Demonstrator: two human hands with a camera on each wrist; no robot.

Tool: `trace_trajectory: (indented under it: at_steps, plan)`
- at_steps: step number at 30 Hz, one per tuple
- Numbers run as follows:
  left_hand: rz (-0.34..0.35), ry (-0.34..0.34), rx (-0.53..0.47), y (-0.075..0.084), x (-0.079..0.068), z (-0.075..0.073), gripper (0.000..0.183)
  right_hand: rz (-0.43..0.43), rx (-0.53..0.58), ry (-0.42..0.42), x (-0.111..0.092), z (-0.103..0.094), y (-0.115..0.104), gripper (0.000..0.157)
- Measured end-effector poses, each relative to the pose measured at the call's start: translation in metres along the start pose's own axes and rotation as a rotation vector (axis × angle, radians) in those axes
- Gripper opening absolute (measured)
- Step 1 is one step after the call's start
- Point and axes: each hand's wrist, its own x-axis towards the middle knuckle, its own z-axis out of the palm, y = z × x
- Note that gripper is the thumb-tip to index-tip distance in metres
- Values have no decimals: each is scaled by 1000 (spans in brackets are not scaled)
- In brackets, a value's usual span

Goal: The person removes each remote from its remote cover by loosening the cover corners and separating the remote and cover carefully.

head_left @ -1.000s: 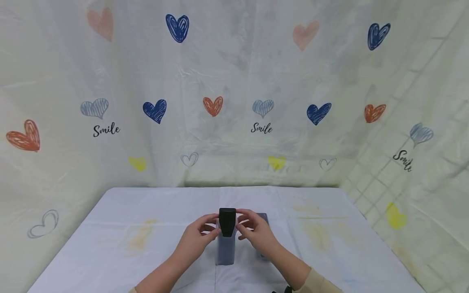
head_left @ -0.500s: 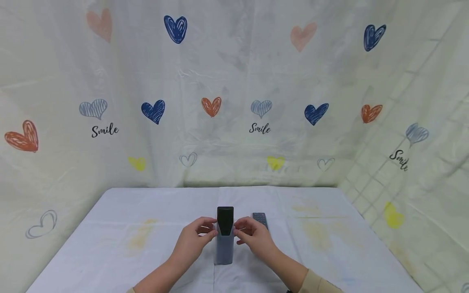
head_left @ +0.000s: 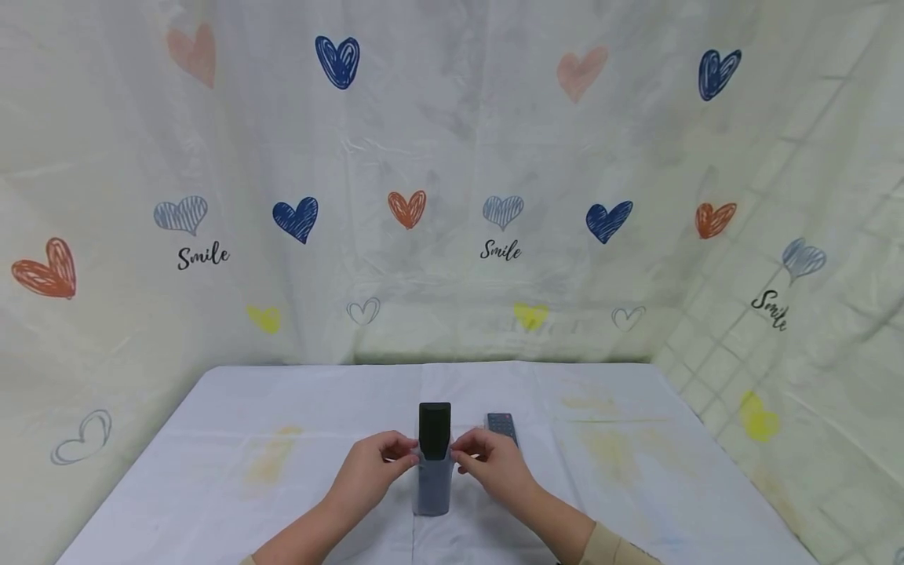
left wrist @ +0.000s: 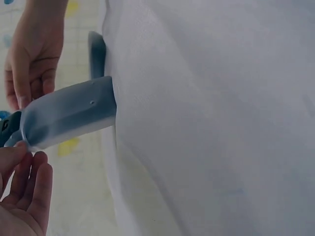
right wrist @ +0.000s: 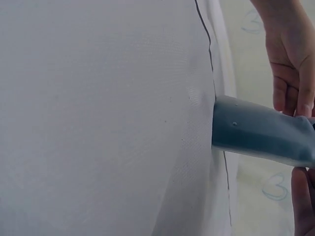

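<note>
A translucent blue-grey sleeve (head_left: 434,493) stands upright on the table, its lower end against the cloth. Out of its top rises a black tapered piece (head_left: 434,430), whose kind I cannot tell for sure. My left hand (head_left: 369,469) pinches the sleeve's upper rim on the left between thumb and fingertips. On the opposite side my right hand (head_left: 500,466) pinches the rim likewise. In the left wrist view, the sleeve (left wrist: 74,113) looks soft, with a small nub on its face. Behind my right hand lies a dark remote control (head_left: 502,424), its lower part hidden.
A white cloth (head_left: 282,502) with faint yellow stains covers the table. Pale curtains printed with hearts (head_left: 297,220) and words hang behind it and at both sides.
Both hands have slid down along the sides of the black piece to the sleeve's rim. My right hand has shifted so that more of the remote control shows. The sleeve still stands in place.
</note>
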Motion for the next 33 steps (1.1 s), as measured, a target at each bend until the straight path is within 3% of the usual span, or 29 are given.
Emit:
trace_trajectory:
  at_steps: [7,16,25,33]
  plan:
    - [-17,-69,26,1,-4,-1,16,-68,-80,-30,-2,1,1,6]
    - [-6,-156,75,-1,-1,-4,17,-55,-193,-84,-6,-2,1,7]
    - [-89,-252,93,-1,3,-4,11,-60,-217,-135,-8,-2,4,12]
    - [-108,-277,106,-6,4,-4,13,-12,-240,-197,-6,-4,4,11]
